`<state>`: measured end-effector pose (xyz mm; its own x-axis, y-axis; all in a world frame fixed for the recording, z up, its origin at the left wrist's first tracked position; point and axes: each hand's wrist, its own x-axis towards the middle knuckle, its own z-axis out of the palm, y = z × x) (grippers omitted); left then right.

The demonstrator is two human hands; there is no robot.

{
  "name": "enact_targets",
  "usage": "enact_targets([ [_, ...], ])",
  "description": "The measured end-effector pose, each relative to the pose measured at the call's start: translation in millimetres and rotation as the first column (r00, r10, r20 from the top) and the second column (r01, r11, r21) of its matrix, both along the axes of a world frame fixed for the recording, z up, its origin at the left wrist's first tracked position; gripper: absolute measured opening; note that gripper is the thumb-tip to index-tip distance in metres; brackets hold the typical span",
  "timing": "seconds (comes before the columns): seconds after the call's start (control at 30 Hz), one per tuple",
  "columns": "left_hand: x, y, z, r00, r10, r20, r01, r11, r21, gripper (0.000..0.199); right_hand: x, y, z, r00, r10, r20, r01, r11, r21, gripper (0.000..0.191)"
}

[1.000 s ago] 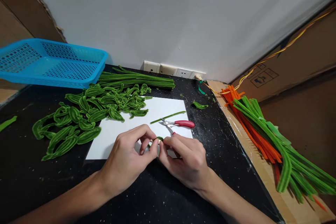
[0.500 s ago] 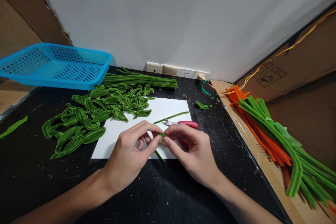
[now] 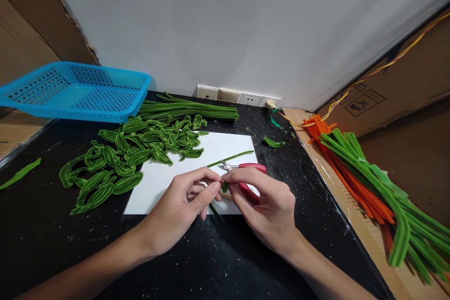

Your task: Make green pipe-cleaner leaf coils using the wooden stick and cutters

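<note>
Over a white sheet of paper (image 3: 154, 197), my left hand (image 3: 190, 208) and my right hand (image 3: 267, 206) meet fingertip to fingertip. Between them is a short piece of green pipe cleaner (image 3: 224, 186), mostly hidden by the fingers. My right thumb and index finger pinch it; the left fingers are closed against its other side. Just beyond my right hand lie wire cutters (image 3: 255, 167) with red handles, their jaws beside a straight green pipe cleaner (image 3: 234, 156). Another thin green stem (image 3: 213, 211) shows below the hands at the paper's front edge.
Looped green pipe-cleaner leaves (image 3: 119, 154) are heaped at left, partly on the paper. Behind them lie a bundle of green stems (image 3: 193, 110) and a blue basket (image 3: 94, 115). One leaf (image 3: 273, 142) sits apart. Orange stems (image 3: 346, 176) and green strips (image 3: 383, 197) lie on cardboard at right.
The small green piece has turned from lying sideways to pointing downward at my right fingertips. Both hands have shifted slightly right, and the left fingers have changed their grip.
</note>
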<state>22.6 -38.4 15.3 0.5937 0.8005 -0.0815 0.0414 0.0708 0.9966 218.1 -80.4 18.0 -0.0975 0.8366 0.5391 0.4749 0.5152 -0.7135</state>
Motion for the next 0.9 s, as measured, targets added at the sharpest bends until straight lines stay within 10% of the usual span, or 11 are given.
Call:
enact_targets([
  [0.43,2.0,1.6,-1.2,0.996,-0.026,0.087,0.041,0.984,-0.172,0.021,2.0,2.3,-0.9,0.999,0.018,0.043,-0.023,0.993,0.112,0.024],
  [0.9,1.5,-0.2,-5.5,0.976,0.168,-0.139,-0.139,0.970,0.198,0.012,-6.9,-0.2,-0.7,0.999,0.031,-0.029,-0.034,0.991,-0.126,0.016],
])
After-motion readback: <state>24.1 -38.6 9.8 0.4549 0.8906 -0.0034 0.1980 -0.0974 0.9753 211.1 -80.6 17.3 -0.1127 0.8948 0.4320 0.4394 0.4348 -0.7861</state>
